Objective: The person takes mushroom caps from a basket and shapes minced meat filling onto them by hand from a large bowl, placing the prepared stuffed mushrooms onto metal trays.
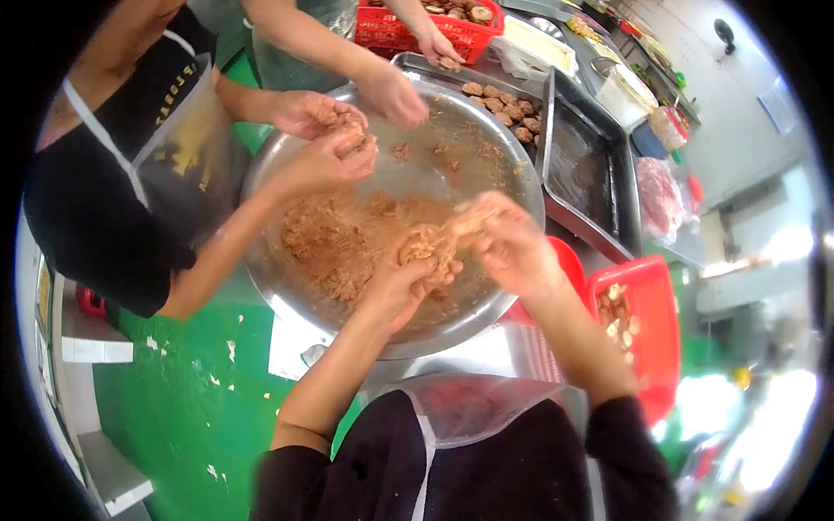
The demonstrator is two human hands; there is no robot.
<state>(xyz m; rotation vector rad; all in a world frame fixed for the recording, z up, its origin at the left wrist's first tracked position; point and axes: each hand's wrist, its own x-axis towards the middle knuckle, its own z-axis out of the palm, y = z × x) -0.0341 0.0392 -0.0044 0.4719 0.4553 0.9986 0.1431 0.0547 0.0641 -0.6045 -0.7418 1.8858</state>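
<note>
A wide steel bowl (417, 349) holds a mass of pinkish-brown minced meat (326, 234). Above its near side, my left hand (404, 285) is closed around a small round piece (419, 247) that looks like a mushroom cap with minced meat on it. My right hand (519, 252) is just to the right, blurred by motion, its bent fingers gripping a smear of minced meat. Some of the meat stretches between my two hands. Whether the right fingertips touch the piece is too blurred to make out.
Across the bowl, a co-worker's hands (334, 143) press a meat lump. Another person's hand (439, 48) holds a piece over a tray of meat-topped pieces (512, 113). A dark tray (582, 165) adjoins it. Red baskets (656, 321) (417, 35) hold pale cut pieces.
</note>
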